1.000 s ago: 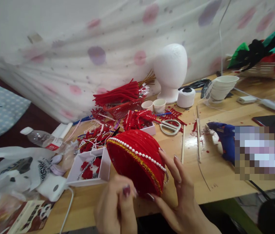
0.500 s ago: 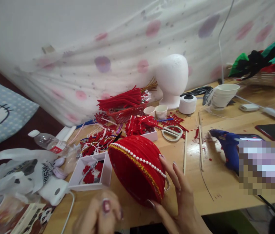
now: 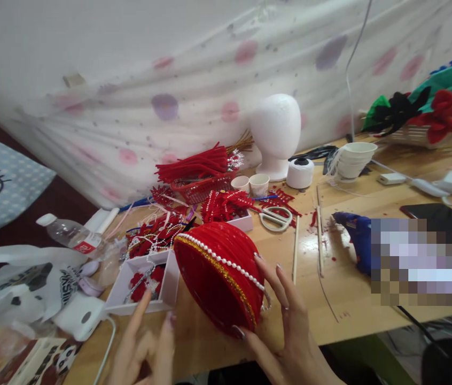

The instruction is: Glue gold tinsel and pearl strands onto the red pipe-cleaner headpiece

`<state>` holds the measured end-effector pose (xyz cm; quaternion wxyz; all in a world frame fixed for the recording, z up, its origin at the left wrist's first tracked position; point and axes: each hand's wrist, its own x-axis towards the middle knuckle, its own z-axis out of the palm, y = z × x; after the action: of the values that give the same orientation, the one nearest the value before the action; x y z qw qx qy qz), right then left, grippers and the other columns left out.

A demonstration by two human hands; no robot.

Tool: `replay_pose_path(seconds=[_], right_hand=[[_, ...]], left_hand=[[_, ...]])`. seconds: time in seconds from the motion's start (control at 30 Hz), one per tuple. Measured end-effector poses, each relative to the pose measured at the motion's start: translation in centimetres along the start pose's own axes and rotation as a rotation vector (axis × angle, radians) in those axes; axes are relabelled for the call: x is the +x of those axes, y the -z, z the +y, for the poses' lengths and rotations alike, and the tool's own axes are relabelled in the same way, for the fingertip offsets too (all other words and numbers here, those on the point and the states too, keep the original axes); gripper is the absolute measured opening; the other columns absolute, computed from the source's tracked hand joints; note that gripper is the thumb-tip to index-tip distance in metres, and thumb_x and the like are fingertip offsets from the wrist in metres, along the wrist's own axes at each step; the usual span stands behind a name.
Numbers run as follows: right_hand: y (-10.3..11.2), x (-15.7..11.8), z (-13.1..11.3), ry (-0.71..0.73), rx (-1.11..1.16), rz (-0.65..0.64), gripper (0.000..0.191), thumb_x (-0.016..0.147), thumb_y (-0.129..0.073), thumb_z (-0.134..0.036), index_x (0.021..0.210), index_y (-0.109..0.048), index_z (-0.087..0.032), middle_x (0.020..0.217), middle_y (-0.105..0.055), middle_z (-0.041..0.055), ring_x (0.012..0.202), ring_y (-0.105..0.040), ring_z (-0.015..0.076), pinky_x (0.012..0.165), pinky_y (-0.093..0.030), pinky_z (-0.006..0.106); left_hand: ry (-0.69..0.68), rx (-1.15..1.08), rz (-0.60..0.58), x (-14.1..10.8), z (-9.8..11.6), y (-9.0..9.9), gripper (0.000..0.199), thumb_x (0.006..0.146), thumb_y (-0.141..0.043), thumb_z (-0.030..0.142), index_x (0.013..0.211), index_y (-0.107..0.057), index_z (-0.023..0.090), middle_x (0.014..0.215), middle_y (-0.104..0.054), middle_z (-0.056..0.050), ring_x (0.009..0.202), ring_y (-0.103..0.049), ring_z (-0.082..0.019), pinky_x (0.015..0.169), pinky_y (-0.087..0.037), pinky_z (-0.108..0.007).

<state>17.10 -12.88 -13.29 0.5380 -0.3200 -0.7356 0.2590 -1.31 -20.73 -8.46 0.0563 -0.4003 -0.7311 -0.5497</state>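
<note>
A red velvet hat (image 3: 232,246), trimmed with a row of white pearl beads and a gold glitter band, lies tilted on the table with its hollow side facing me. My right hand (image 3: 290,326) grips its right edge, fingers on the outside and thumb at the lower rim. A short loop of beads hangs by that hand. My left hand (image 3: 143,342) is apart from the hat, index finger stretched out and thumb spread, nothing between them. Its index fingertip reaches the front of a white box (image 3: 169,299) holding red flowers and silver trim; I cannot tell whether it touches.
Behind the hat are beaded red trims (image 3: 226,206), scissors (image 3: 276,219) and a white foam head (image 3: 277,128). A blue glue gun (image 3: 356,240) lies at right, near wooden sticks (image 3: 319,240). A plastic bottle (image 3: 69,235) and bags (image 3: 17,278) crowd the left.
My left hand has moved left toward the white box, going from curled fingers to a spread index finger and thumb. My right hand stays on the hat. The view has shifted slightly.
</note>
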Motion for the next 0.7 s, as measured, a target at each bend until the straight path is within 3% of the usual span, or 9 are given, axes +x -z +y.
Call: replay_pose_path(seconds=[0.03, 0.07, 0.13, 0.17, 0.23, 0.3, 0.4, 0.57, 0.7], right_hand=[[-0.1, 0.0, -0.1, -0.01, 0.006, 0.01, 0.09, 0.099, -0.06, -0.017, 0.167, -0.002, -0.024, 0.167, -0.037, 0.0154, 0.155, -0.037, 0.0324, 0.123, -0.04, 0.055], [-0.1, 0.0, -0.2, -0.017, 0.016, 0.019, 0.089, 0.099, -0.059, -0.017, 0.167, -0.002, -0.025, 0.167, -0.038, 0.0153, 0.155, -0.037, 0.0321, 0.123, -0.04, 0.055], [-0.2, -0.1, -0.4, -0.017, 0.032, 0.033, 0.087, 0.1, -0.057, -0.016, 0.167, -0.003, -0.025, 0.166, -0.038, 0.0156, 0.154, -0.038, 0.0316, 0.123, -0.041, 0.055], [-0.2, -0.1, -0.4, -0.015, 0.035, 0.035, 0.086, 0.1, -0.057, -0.015, 0.167, -0.003, -0.024, 0.166, -0.038, 0.0158, 0.154, -0.038, 0.0315, 0.122, -0.041, 0.054], [-0.2, -0.2, -0.4, -0.016, 0.027, 0.035, 0.085, 0.099, -0.054, -0.012, 0.167, -0.004, -0.024, 0.165, -0.04, 0.0157, 0.154, -0.038, 0.0309, 0.123, -0.04, 0.055], [-0.2, -0.3, -0.4, -0.016, 0.018, 0.024, 0.086, 0.097, -0.052, -0.008, 0.167, -0.004, -0.024, 0.165, -0.041, 0.0148, 0.153, -0.039, 0.03, 0.122, -0.04, 0.055], [-0.1, -0.3, -0.3, 0.018, 0.015, 0.009, 0.09, 0.094, -0.053, -0.004, 0.167, -0.004, -0.026, 0.164, -0.043, 0.0131, 0.152, -0.042, 0.0293, 0.122, -0.042, 0.054], [0.3, -0.1, 0.0, 0.064, 0.026, 0.003, 0.095, 0.09, -0.057, -0.002, 0.167, -0.006, -0.025, 0.162, -0.046, 0.013, 0.151, -0.044, 0.0314, 0.121, -0.043, 0.055], [1.9, 1.3, -0.1, 0.08, 0.066, 0.003, 0.091, 0.093, -0.057, -0.004, 0.166, -0.008, -0.026, 0.162, -0.047, 0.013, 0.15, -0.046, 0.0299, 0.121, -0.044, 0.053]], left_hand=[[-0.065, -0.038, -0.047, -0.1, 0.5, -0.6, 0.068, 0.083, -0.081, 0.036, 0.147, -0.057, 0.033, 0.101, -0.083, -0.002, 0.088, -0.078, -0.018, 0.08, -0.063, -0.026], [-0.127, -0.08, -0.114, -0.2, 0.9, -1.2, 0.07, 0.084, -0.079, 0.038, 0.149, -0.054, 0.035, 0.128, -0.077, -0.004, 0.119, -0.071, -0.024, 0.102, -0.058, -0.036], [-0.136, -0.146, -0.193, -0.2, 1.4, -2.1, 0.041, 0.091, -0.07, 0.04, 0.132, -0.07, 0.037, 0.141, -0.07, -0.002, 0.142, -0.055, -0.028, 0.121, -0.043, -0.049], [-0.078, -0.171, -0.22, -0.2, 1.6, -2.4, 0.028, 0.094, -0.066, 0.043, 0.118, -0.078, 0.035, 0.133, -0.074, -0.003, 0.139, -0.059, -0.028, 0.119, -0.045, -0.05], [0.099, -0.264, -0.3, 0.1, 1.7, -2.7, 0.034, 0.095, -0.06, 0.053, 0.095, -0.084, 0.029, 0.104, -0.083, -0.007, 0.112, -0.075, -0.03, 0.102, -0.059, -0.049], [0.28, -0.415, -0.411, 0.6, 2.1, -3.0, 0.046, 0.089, -0.064, 0.064, 0.095, -0.084, 0.024, 0.09, -0.083, -0.011, 0.09, -0.08, -0.031, 0.085, -0.067, -0.044], [0.444, -0.609, -0.522, 1.4, 3.7, -3.5, 0.049, 0.077, -0.079, 0.062, 0.103, -0.083, 0.02, 0.096, -0.083, -0.013, 0.088, -0.081, -0.031, 0.084, -0.066, -0.041], [0.59, -0.696, -0.368, 0.9, 7.2, -4.3, 0.043, 0.067, -0.09, 0.054, 0.094, -0.083, 0.022, 0.097, -0.084, -0.007, 0.089, -0.08, -0.027, 0.082, -0.066, -0.029], [0.622, -0.721, -0.279, 0.2, 7.7, -5.7, 0.05, 0.06, -0.092, 0.059, 0.092, -0.084, 0.021, 0.09, -0.083, -0.007, 0.085, -0.08, -0.027, 0.074, -0.066, -0.026]])
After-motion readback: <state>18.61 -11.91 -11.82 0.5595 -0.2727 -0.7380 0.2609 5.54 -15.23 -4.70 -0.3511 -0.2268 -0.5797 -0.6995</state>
